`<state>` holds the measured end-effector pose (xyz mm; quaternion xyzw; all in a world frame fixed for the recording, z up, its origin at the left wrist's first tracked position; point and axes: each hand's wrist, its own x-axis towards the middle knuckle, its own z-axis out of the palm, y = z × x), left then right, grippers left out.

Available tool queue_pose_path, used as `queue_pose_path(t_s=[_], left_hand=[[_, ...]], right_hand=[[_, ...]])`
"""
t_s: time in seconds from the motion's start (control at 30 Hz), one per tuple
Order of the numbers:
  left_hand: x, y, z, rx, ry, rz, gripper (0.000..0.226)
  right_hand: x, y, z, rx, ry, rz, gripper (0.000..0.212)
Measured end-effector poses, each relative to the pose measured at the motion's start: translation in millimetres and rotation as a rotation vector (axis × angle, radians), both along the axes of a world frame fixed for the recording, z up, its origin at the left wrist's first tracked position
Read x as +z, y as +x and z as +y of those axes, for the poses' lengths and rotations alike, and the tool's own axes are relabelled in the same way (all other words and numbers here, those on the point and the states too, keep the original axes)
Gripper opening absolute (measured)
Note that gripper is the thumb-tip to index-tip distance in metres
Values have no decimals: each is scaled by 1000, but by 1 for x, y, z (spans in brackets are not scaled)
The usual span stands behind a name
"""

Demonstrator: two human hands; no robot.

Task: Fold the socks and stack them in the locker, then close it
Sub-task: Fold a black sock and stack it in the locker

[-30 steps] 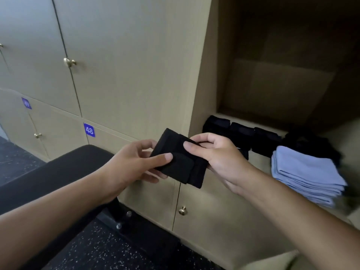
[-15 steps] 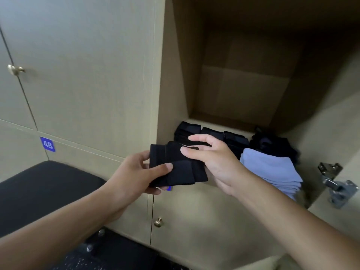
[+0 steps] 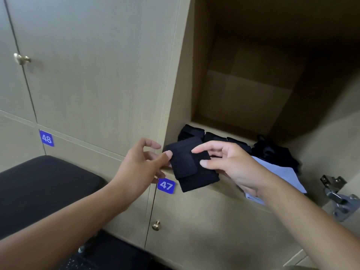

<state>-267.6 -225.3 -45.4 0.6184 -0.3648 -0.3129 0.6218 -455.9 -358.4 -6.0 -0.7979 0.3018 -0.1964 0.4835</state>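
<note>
A: Where is the folded black sock (image 3: 190, 164) right now?

B: At the front lip of the open locker (image 3: 243, 94), half over the edge, just in front of the row of black folded socks (image 3: 206, 136) already on the locker floor.

A: And the grip on it?

B: The right hand (image 3: 231, 166) pinches its right edge between thumb and fingers. The left hand (image 3: 140, 164) has loose, spread fingers, with only the thumb tip touching the left edge.

A: How should it go in?

B: I'd keep the flap pressed flat so the fold doesn't spring open, slide it square onto the leftmost black bundle, and steer clear of the pale blue folded cloths (image 3: 280, 178) and the loose dark heap (image 3: 272, 152) to the right.

A: Then the door?

B: Its hinge (image 3: 339, 199) shows at the right; closing comes later.
</note>
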Motion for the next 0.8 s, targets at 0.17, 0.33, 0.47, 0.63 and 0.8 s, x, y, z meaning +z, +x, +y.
queue_pose_path(t_s=[0.17,0.33,0.47,0.63,0.8], left_hand=[[-8,10,3,-13,54,-164,22],[-14,15,8,-56,174,-508,14],[-17,13,10,-115,231,-655,13],[-20,12,10,-137,247,-712,13],[-23,15,10,-142,262,-728,13]], right_hand=[[-8,6,-38,-219,66,-150,34],[-5,31,-73,-356,118,-261,35],[-2,56,-96,-452,151,-296,39],[-7,79,-118,-535,124,-288,42],[-8,90,-137,-602,140,-294,43]])
